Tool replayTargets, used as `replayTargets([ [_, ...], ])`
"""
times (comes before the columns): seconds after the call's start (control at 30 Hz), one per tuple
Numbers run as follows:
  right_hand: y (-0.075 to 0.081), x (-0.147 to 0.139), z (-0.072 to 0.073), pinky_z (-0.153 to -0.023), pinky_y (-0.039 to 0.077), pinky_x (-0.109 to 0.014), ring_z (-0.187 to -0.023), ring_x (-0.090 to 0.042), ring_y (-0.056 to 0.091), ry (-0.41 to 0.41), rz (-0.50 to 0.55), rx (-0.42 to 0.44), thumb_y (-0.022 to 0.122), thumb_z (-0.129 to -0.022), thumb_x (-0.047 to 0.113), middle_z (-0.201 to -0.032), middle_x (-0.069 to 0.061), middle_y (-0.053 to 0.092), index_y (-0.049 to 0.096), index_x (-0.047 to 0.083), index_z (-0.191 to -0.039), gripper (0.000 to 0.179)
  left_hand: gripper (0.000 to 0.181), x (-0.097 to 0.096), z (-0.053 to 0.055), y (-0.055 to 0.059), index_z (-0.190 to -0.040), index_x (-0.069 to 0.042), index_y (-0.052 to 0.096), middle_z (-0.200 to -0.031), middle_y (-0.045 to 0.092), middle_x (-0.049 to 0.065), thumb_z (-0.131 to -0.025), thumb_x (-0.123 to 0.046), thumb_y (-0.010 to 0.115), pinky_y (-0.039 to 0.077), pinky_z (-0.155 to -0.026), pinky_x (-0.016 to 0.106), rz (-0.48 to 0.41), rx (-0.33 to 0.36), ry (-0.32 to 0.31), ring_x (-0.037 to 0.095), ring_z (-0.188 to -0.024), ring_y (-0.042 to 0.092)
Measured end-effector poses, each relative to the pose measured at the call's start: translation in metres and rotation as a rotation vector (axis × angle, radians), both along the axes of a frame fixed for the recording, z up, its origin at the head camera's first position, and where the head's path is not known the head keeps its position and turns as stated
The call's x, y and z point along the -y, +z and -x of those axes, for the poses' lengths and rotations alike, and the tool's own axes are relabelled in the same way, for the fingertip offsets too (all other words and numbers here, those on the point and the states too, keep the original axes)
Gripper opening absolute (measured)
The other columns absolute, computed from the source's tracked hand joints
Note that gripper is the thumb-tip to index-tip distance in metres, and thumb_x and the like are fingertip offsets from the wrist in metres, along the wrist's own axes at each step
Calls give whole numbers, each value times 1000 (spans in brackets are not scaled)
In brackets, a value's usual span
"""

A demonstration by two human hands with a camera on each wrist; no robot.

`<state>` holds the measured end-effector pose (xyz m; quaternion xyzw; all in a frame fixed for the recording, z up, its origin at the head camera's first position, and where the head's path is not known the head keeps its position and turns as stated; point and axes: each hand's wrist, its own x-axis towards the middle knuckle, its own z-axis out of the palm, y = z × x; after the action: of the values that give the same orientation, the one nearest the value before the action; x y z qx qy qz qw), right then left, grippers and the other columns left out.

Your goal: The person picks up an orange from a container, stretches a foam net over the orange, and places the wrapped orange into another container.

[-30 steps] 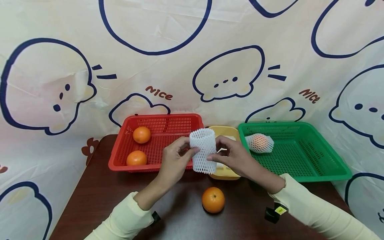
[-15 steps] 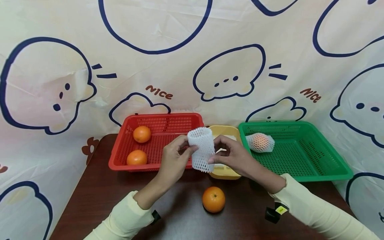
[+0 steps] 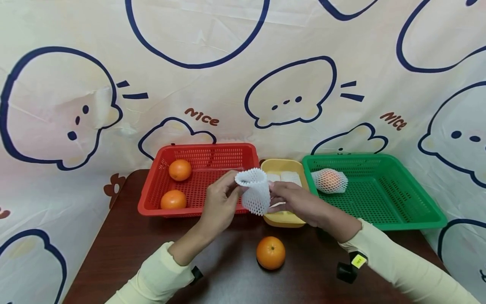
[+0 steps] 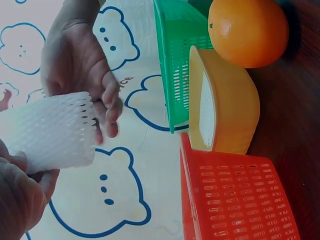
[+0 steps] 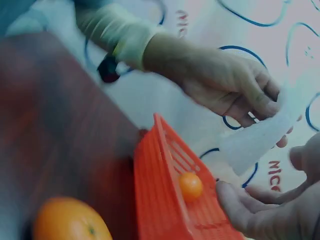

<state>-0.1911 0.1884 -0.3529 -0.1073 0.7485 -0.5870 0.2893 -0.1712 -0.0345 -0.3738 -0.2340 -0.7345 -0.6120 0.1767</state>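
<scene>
My left hand (image 3: 219,200) pinches the upper edge of a white foam net sleeve (image 3: 257,194), held in the air above the table. The sleeve is a tube, tilted with its open top toward me. My right hand (image 3: 300,202) is at the sleeve's right side. In the left wrist view the right hand (image 4: 82,65) has loosely bent fingers near the sleeve's end, not gripping it. The right wrist view, blurred, shows the right hand (image 5: 280,210) apart from the sleeve (image 5: 257,142). Below on the table sits an orange (image 3: 271,253).
A red basket (image 3: 209,211) with two oranges (image 3: 180,170) stands at the back left. The yellow tray (image 3: 284,219) beside it holds white foam sleeves (image 3: 291,177). On the right, a green basket (image 3: 395,190) contains a sleeved orange (image 3: 329,180). A printed cloth hangs behind.
My right hand has let go of the sleeve's side and its fingers have loosened. The sleeve has tilted, its opening now facing me more. The left hand keeps its pinch.
</scene>
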Motion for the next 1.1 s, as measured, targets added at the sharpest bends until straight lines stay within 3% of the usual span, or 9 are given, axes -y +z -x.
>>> replayTargets([
  [0.13,-3,-1,2,-108,52,-47,-116,-27,65,43,106,156,42,-111,30,-139,-21,58,41,-4,-148,50,19,-1,-1,0,-112,-2,72,-107,73,9,-93,2,68,59,-84,24,4,-8,-36,15,-94,66],
  [0.27,-4,-2,3,-104,55,-43,-114,-27,65,48,161,220,46,-110,23,-134,-19,60,42,-6,-146,47,21,-2,-2,0,-114,-3,72,-109,73,8,-94,3,67,59,-91,27,6,2,-73,15,-100,67],
  [0.57,-9,-1,2,-91,57,-30,-106,-18,63,107,319,445,40,-108,7,-119,-8,65,44,-5,-137,32,27,-2,-3,-1,-120,-1,70,-116,74,12,-94,6,66,59,-95,33,27,-64,-160,16,-107,69],
  [0.7,-10,-1,3,-90,58,-28,-102,-16,63,77,338,473,42,-105,3,-115,-6,66,46,-2,-133,28,37,-2,-3,-1,-130,-1,65,-126,71,14,-94,6,67,56,-101,36,21,-68,-159,20,-117,68],
  [0.77,-9,-1,6,-92,58,-28,-103,-17,63,42,346,470,43,-107,5,-116,-5,65,45,-3,-136,30,43,-2,-4,0,-137,-4,59,-132,68,13,-95,3,67,53,-106,34,7,-11,-132,21,-124,66],
  [0.8,-9,-2,7,-93,58,-28,-103,-17,63,20,352,472,44,-108,7,-117,-5,64,43,-3,-139,32,45,-2,-5,0,-139,-5,56,-134,67,12,-96,1,67,55,-102,31,-4,39,-117,22,-120,67],
  [0.93,-8,-2,10,-96,58,-30,-108,-20,62,-59,391,492,49,-109,15,-125,-6,63,37,-1,-150,45,41,-5,-6,-3,-142,-6,49,-137,61,12,-102,-3,60,56,-97,27,-77,314,-93,20,-119,63],
  [1.0,-7,-1,10,-97,58,-30,-110,-21,62,-75,404,492,50,-108,17,-129,-7,63,36,0,-153,50,38,-7,-6,-7,-140,-3,50,-136,61,15,-103,-1,55,57,-93,30,-146,448,-145,20,-114,62],
  [1.1,-7,1,9,-99,57,-32,-112,-22,64,-92,403,471,53,-107,18,-133,-8,62,36,0,-153,52,34,-10,-7,-13,-138,3,51,-133,60,19,-104,0,49,57,-98,40,-247,590,-241,17,-110,64],
])
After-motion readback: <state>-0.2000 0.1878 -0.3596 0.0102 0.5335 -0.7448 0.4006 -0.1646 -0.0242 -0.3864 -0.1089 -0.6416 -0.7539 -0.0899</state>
